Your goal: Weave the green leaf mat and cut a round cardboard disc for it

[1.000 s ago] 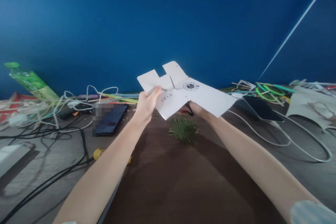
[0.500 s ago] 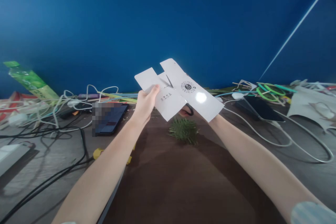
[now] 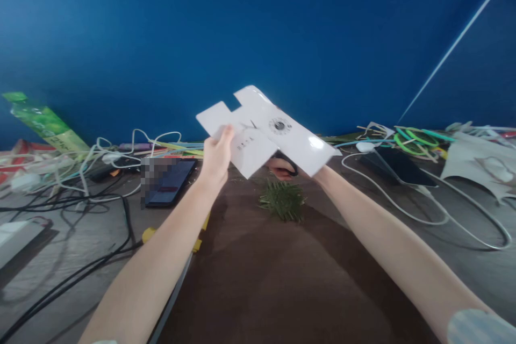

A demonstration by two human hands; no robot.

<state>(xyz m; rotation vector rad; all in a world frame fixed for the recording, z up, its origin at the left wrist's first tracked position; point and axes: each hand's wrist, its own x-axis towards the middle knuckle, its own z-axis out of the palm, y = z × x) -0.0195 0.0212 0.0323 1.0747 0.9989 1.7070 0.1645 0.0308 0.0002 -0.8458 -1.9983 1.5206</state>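
Observation:
My left hand pinches the left side of a flattened white cardboard box held up over the table. It has cut-out flaps and a round black print. My right hand is mostly hidden under the card, its fingers closed through the black handle of scissors. A thin blade tip shows at a slit in the card near the flaps. Below the hands a small tuft of green grass-like strips lies on a dark brown mat.
A dark phone lies left of the mat among tangled white and black cables. A green bottle leans at far left. Another phone, green bands and grey cloth lie at right. A blue wall stands behind.
Both hands have shifted the card slightly left and up and tilted it flatter; the glare spot on it moved. The scissors stay under the card, blade in the slit.

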